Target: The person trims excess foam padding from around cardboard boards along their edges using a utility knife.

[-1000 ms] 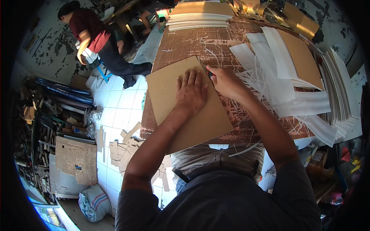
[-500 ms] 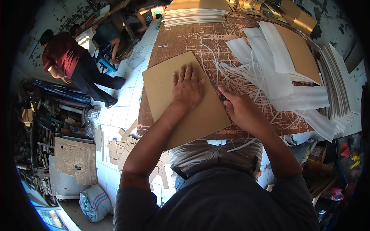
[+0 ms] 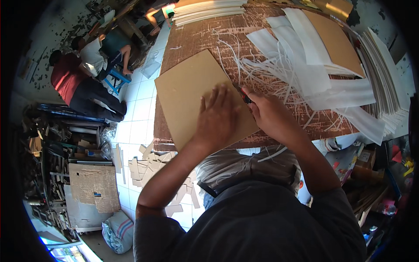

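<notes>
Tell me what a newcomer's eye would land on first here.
First, the brown board at the table's near edge, with the left hand spread on it and the right hand gripping a small red-and-dark tool by its right edge. Next, the tangle of thin white strips beyond the right hand. Then the person in a maroon shirt, bending at the upper left.

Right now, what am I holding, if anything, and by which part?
Right hand grips a small red and black tool; gripped part hidden. Left hand rests on the brown board.
</notes>
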The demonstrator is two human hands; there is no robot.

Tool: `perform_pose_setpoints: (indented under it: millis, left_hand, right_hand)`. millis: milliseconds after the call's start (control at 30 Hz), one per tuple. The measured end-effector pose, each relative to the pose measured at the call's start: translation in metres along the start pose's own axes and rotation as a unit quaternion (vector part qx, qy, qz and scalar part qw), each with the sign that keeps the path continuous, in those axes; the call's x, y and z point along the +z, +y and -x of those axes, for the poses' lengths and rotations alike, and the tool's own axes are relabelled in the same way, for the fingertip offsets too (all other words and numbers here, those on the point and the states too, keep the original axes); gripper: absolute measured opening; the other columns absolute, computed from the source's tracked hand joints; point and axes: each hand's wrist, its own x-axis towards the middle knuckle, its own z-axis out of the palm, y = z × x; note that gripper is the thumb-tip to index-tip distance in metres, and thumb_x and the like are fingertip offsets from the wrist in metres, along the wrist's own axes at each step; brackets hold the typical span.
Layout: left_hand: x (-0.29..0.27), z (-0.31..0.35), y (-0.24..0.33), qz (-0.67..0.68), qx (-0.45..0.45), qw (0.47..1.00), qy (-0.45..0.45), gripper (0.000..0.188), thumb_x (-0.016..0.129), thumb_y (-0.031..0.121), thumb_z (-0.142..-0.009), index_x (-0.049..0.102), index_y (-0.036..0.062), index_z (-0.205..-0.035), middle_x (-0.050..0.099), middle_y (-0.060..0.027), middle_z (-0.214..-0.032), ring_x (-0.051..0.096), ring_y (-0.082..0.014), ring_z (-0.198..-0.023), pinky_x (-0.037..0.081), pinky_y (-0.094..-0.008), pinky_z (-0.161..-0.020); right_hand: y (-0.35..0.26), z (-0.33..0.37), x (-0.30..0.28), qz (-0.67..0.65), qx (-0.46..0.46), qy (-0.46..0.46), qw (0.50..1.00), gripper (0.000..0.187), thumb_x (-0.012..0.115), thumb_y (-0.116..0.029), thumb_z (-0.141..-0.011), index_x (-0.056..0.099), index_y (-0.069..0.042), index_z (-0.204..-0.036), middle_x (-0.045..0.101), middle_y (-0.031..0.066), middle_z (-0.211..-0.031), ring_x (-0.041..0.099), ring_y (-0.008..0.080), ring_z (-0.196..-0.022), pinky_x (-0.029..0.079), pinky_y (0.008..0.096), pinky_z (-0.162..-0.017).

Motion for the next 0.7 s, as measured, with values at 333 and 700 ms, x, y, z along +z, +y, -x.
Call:
perform_pose_setpoints:
  millis: [333,700]
  left_hand:
    - [0.014,0.015,0.016,-0.016,-0.003,0.999,0.034,0.062,0.046,0.031,-0.106,0.033,-0.0027,-0.155,0.031,-0.0214,-0.164,0.027,-0.0391,-0.154,0.021,-0.0603,-0.123]
    - [0.017,0.016,0.02,-0.009,-0.006,0.999,0.04,0.061,0.045,0.031,-0.105,0.035,-0.0044,-0.154,0.032,-0.0236,-0.163,0.026,-0.0409,-0.154,0.02,-0.0621,-0.122]
  right_hand:
    - [-0.006,0.015,-0.006,0.03,0.001,-0.024,0.999,0.048,0.055,-0.006,-0.099,0.05,0.001,-0.145,0.067,0.0277,-0.086,0.068,0.0443,-0.08,0.053,0.052,-0.073]
    - [-0.009,0.075,-0.012,0.052,0.007,-0.029,0.998,0.057,0.054,-0.004,-0.099,0.038,-0.001,-0.153,0.067,0.0279,-0.095,0.067,0.0447,-0.081,0.054,0.051,-0.075]
